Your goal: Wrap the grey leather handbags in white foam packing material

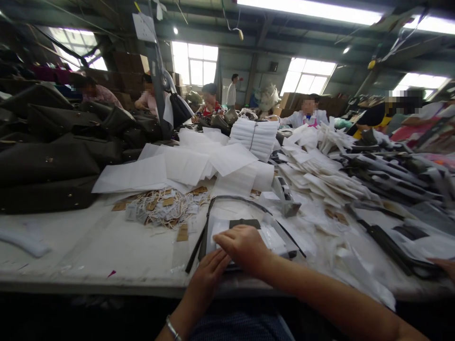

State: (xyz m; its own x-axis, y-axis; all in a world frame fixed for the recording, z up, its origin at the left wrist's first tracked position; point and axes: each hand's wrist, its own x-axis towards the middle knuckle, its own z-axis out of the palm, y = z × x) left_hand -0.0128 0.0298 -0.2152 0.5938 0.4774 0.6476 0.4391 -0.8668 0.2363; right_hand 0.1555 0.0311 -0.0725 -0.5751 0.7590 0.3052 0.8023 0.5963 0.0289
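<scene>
A dark handbag (202, 244) lies flat before me near the table's front edge, its strap (245, 198) looped behind it. White wrapping (273, 237) covers much of the bag, and a dark olive flap (245, 222) shows at its top. My left hand (212, 265) rests at the bag's near left edge, its fingers stretched out. Across the wrapping lies my right hand (245, 244), fingers bent toward the left hand; what they pinch, if anything, is hidden. The two hands meet at the fingertips.
Cord tags (170, 208) lie in a heap behind left. White sheets (185, 166) spread behind them, beside a tape dispenser (286, 196). Dark bags (46, 166) pile up at left. Another wrapped bag (394, 246) lies at right, near another person's hand (444, 266). People work across the table.
</scene>
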